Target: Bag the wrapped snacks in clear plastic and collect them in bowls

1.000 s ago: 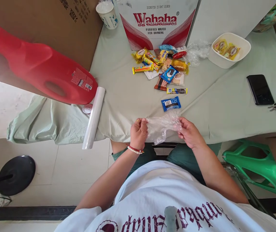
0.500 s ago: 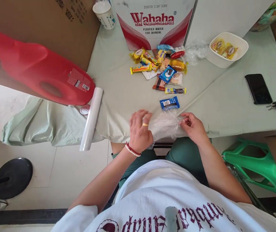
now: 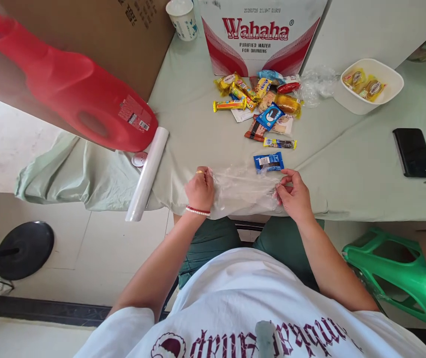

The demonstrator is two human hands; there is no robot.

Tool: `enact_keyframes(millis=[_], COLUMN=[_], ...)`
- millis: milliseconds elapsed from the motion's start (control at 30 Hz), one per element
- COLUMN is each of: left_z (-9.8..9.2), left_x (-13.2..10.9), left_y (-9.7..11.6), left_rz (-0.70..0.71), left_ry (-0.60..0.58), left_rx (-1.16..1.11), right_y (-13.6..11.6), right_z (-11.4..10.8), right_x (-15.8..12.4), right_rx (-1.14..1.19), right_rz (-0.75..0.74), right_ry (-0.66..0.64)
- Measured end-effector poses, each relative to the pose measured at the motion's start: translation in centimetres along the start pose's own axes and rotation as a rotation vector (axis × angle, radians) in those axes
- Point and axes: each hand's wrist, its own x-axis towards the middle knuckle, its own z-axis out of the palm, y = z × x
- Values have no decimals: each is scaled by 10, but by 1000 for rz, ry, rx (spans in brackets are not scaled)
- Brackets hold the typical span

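Note:
A crumpled sheet of clear plastic film (image 3: 244,191) stretches between my two hands at the table's front edge. My left hand (image 3: 201,190) is closed in a fist on its left end. On the right end, my right hand (image 3: 293,194) pinches the film between thumb and fingers. A blue snack packet (image 3: 268,161) lies just behind the film, close to my right fingers. Farther back is a pile of wrapped snacks (image 3: 261,102), with a small yellow-ended snack bar (image 3: 280,143) at its near side.
A roll of clear film (image 3: 147,174) lies at the left beside a large red bottle (image 3: 97,99). Behind the snacks stands a Wahaba carton (image 3: 261,35). To the right are a white tub (image 3: 391,89) holding wrapped snacks and a black phone (image 3: 414,151). A green stool (image 3: 395,278) stands below.
My left hand has moved left and closed on the film, which is now pulled wider. My right hand keeps its pinch. The whole view has shifted slightly.

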Motion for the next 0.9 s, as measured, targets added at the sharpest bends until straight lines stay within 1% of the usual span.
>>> enact_keyframes(millis=[67, 100, 133, 167, 200, 300, 333, 367, 433, 500, 567, 633, 667, 700, 733, 767, 800, 833, 900], left_z=[1, 2, 3, 3, 3, 0, -2, -5, -11, -18, -22, -24, -25, -25, -25, -25, -25, -26, -29], left_x=[2, 0, -2, -6, -9, -11, -10, -8, -3, 0, 1, 0, 0, 0, 0, 1, 1, 2, 5], left_y=[-6, -8, -9, -10, -10, -7, -7, -6, -7, -11, -15, -18, -19, -20, -20, -20, -21, -21, -22], left_rz=[17, 53, 107, 179, 265, 539, 600, 634, 628, 579, 551, 557, 567, 579, 590, 600, 610, 619, 634], left_ry=[121, 174, 193, 160, 75, -289, -365, -405, -434, -471, -533, -585, -605, -621, -635, -647, -657, -668, -686], left_rx=[19, 11, -4, -21, -35, -26, -4, 22, 70, 104, 135, 159, 167, 173, 178, 183, 190, 197, 214], right_y=[3, 4, 4, 5, 5, 7, 9, 11, 16, 19, 15, 3, -6, -14, -22, -28, -32, -33, -26], right_z=[3, 4, 4, 4, 3, -1, -4, -7, -16, -27, -36, -39, -37, -33, -27, -21, -14, -7, 4], right_x=[2, 2, 3, 3, 2, 0, -1, -2, -4, -5, -6, -7, -7, -7, -7, -7, -6, -4, 3], right_rx=[-123, -175, -215, -241, -253, -237, -216, -189, -123, -78, -145, -316, -407, -485, -548, -599, -649, -699, -795], right_rz=[-46, -76, -104, -125, -134, -101, -77, -54, -1, 53, 44, -74, -172, -287, -409, -529, -637, -704, -771], right_ry=[21, 32, 45, 54, 61, 77, 80, 83, 77, 30, 20, 120, 171, 181, 128, 18, -122, -210, -369])
